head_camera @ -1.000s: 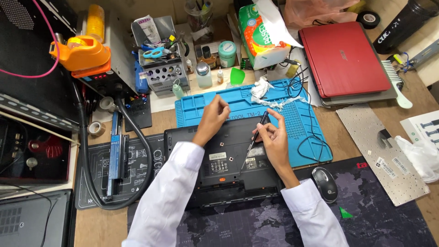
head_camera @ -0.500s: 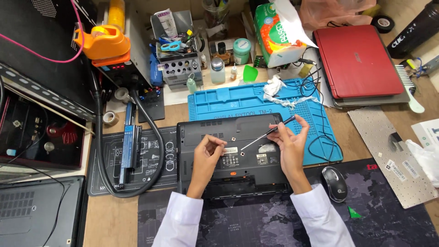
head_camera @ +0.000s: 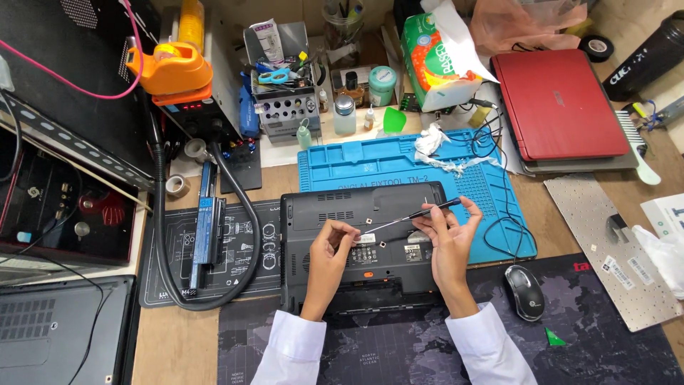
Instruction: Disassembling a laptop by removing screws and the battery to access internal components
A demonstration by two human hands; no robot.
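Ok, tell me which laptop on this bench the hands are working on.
The black laptop, underside up in front of the blue mat; the red laptop lies shut, untouched.

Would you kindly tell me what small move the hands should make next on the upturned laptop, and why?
Probably lower the screwdriver tip into the laptop base: the right hand holds it slanted, the left hand pinches near its tip.
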